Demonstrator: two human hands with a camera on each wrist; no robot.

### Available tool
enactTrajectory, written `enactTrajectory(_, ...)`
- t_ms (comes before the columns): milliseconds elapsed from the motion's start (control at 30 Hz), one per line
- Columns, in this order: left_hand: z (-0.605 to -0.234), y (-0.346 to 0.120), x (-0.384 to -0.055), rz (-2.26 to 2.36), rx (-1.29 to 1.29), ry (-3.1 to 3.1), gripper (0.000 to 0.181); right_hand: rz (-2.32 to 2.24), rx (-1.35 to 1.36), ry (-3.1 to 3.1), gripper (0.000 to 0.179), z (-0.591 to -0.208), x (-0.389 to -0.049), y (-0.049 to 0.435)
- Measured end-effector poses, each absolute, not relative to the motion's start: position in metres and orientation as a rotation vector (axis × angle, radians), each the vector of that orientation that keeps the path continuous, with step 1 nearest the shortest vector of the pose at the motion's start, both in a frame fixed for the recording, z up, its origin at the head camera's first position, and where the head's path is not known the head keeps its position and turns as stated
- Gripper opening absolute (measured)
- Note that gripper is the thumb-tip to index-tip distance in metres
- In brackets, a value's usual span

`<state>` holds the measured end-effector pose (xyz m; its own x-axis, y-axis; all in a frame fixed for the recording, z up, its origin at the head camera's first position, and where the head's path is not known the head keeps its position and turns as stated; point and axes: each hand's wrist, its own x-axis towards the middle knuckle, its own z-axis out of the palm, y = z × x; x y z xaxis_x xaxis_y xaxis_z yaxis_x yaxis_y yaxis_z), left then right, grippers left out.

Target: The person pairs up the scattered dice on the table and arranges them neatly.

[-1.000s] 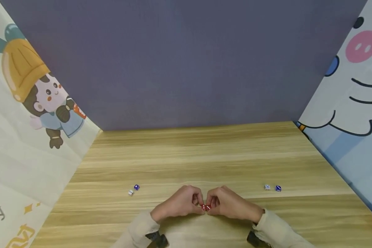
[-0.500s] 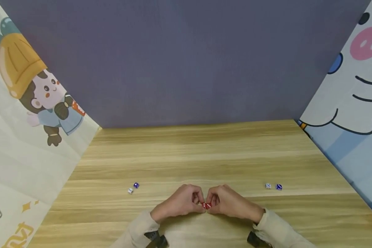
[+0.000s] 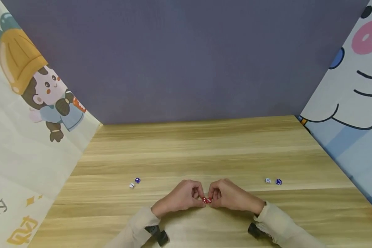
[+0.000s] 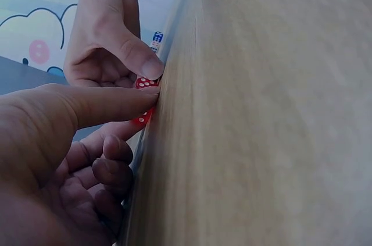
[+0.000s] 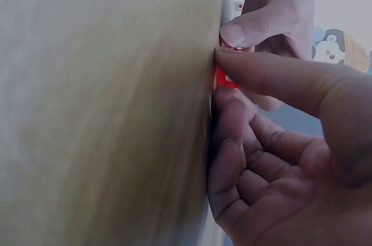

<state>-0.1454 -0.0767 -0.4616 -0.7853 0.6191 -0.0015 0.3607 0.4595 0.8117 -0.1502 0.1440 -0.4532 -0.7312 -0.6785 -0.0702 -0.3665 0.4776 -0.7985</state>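
Two red dice with white pips sit side by side on the wooden table at front centre: a left red die (image 3: 204, 200) and a right red die (image 3: 209, 200). My left hand (image 3: 183, 196) pinches the left one between thumb and index finger. From the other side, my right hand (image 3: 228, 195) pinches the right one the same way. In the left wrist view the left thumb crosses in front of the red dice (image 4: 142, 119), partly covering them. The right wrist view shows red (image 5: 225, 79) beneath the right thumb. The other fingers of both hands are curled in close to the tabletop.
Left of the hands, a white die (image 3: 132, 186) and a blue die (image 3: 137, 180) lie on the table (image 3: 186, 148). Another white die (image 3: 268, 181) and blue die (image 3: 278, 182) lie to the right. A grey panel (image 3: 186, 62) stands behind, with printed cloths at both sides.
The head view has tilted slightly, so everything sits a little higher in it. Both hands stay at the red dice, with the gap between their fingertips slightly wider.
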Motion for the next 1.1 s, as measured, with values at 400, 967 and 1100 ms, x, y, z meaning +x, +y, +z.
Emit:
enactTrajectory(400, -0.4636, -0.0762, -0.1450, 1.266, 0.882, 2.383, 0.020, -1.172, -0.819, 2.371, 0.018, -0.4528, -0.1458, 0.1437)
enactTrajectory(967, -0.4632, -0.0798, -0.1453, 1.266, 0.879, 2.400, 0.020, -1.116, -0.871, 2.420, 0.015, -0.4483, -0.1456, 0.1376)
enactTrajectory(1100, -0.4619, -0.0794, -0.1460, 1.246, 0.884, 2.409, 0.020, -1.103, -0.884, 2.439, 0.014, -0.4465, -0.1440, 0.1380)
